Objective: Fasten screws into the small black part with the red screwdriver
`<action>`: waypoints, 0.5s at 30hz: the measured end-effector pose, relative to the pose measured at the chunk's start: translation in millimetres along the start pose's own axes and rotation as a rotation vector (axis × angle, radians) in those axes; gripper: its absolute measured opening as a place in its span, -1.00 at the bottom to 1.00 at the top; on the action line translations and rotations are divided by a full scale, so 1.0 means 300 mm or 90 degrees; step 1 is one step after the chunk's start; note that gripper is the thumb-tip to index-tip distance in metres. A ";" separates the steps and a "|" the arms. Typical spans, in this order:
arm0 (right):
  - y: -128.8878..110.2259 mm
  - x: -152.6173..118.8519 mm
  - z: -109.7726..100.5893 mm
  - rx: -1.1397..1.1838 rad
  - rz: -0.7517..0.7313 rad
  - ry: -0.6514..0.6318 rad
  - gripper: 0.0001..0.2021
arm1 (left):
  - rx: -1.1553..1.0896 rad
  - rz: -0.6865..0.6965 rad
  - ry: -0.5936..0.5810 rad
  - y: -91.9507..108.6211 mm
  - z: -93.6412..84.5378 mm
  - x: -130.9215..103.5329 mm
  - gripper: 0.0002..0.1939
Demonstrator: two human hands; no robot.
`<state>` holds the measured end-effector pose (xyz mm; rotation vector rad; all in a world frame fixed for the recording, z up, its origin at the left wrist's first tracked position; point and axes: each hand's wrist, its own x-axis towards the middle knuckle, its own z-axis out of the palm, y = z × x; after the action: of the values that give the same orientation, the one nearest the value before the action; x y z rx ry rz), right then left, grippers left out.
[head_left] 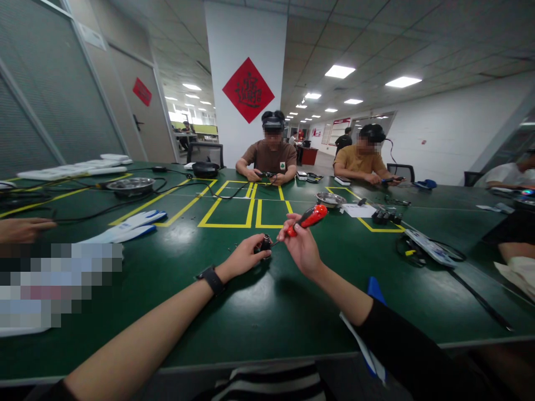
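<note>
With twelve o'clock pointing straight across the green tabletop [251, 320] from us, we have a small dark part [266, 244] in our left hand [244, 256] and a red-and-black screwdriver [308, 218] in our right hand [304, 250]. The part lies at about nine o'clock from the right hand, near it, and at about three o'clock from the left palm, so the left hand is the nearer one and in contact with it.

Our left fingers and thumb are closed around the part low over the table, its top end showing between them. It looks roughly upright, though the fingers hide too much for us to tell any lean, or whether its base meets the surface.

Our right hand is curled into a light grip on the handle, palm turned partly up, with thumb and fingertips pinching near the shaft end. The screwdriver's long axis runs slantwise: the butt of the handle points towards two o'clock and the thin shaft towards eight, at the part's right side. So the tool meets the part's upright line at a slant; whether the tip touches, we cannot tell. A metal bowl [330, 200] sits at about one o'clock from our right hand, well apart.
</note>
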<state>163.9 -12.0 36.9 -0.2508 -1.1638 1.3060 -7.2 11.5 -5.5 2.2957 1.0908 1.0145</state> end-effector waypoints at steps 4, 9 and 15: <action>-0.005 -0.009 0.005 -0.119 -0.048 0.028 -0.75 | -0.007 -0.005 -0.003 0.007 -0.002 0.001 -0.77; -0.025 -0.009 0.015 -0.224 -0.094 0.018 -0.81 | -0.015 -0.013 -0.004 0.016 -0.006 0.001 -0.74; -0.003 -0.004 0.000 -0.164 -0.080 0.050 -0.83 | -0.015 -0.012 -0.008 0.021 -0.012 -0.001 -0.75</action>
<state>164.8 -13.3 37.0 -0.4073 -1.2597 1.0279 -6.9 7.6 0.5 2.2657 1.0878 0.9994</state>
